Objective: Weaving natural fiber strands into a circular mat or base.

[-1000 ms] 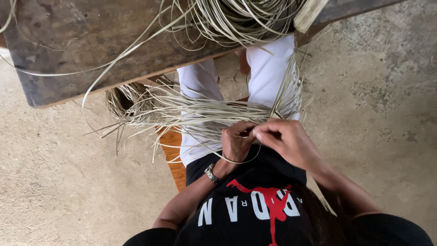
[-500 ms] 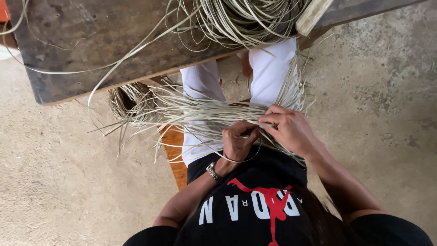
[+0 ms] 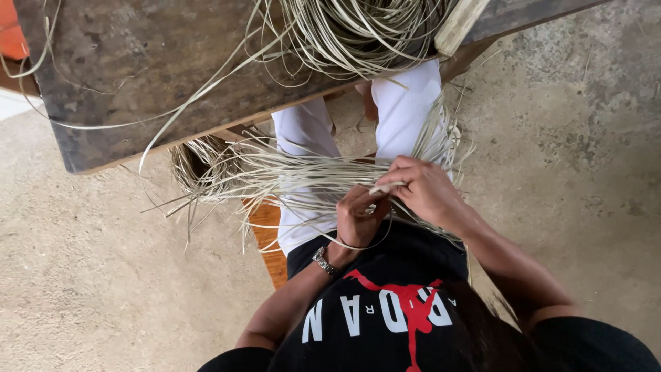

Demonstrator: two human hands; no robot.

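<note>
Person, seen from above. Upper garment: black short-sleeved T-shirt (image 3: 385, 324), white block lettering and a red figure graphic across the chest. Lower garment: white trousers (image 3: 310, 138), both legs showing toward 12 o'clock. Accessory: silver-toned metal wristwatch (image 3: 323, 262) with link band on the left wrist. Forearms bare below the sleeves. Dark hair (image 3: 496, 337) at 5 o'clock.
</note>
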